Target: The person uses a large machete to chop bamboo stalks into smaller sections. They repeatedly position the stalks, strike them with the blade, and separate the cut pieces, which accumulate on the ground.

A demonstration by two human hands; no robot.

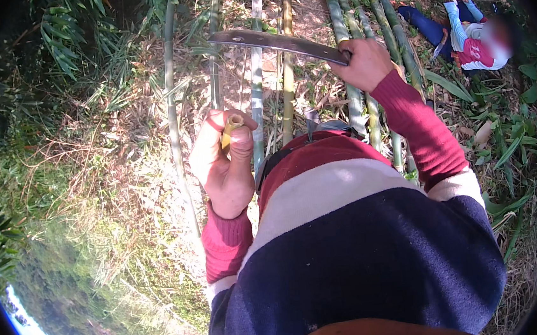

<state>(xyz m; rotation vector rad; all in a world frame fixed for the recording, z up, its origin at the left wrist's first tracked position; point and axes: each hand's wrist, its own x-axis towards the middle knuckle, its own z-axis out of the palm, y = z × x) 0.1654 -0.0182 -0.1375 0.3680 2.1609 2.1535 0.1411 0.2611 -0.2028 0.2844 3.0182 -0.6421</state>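
My left hand (219, 172) is closed around a short yellowish bamboo piece (232, 127), whose hollow cut end shows between thumb and fingers. Out to the upper right, my right hand (367, 64) grips a machete (277, 42). Its handle is mostly covered by my fingers. The long, slightly curved dark blade reaches leftward above the bamboo poles, apart from the piece in my left hand.
Long bamboo poles lie on the ground before me, some green (340, 17), one yellowish-brown (288, 70). Dry leaves and grass (133, 154) cover the left side. Another person (471, 41) sits at the upper right. Leafy plants (62, 32) stand at the far left.
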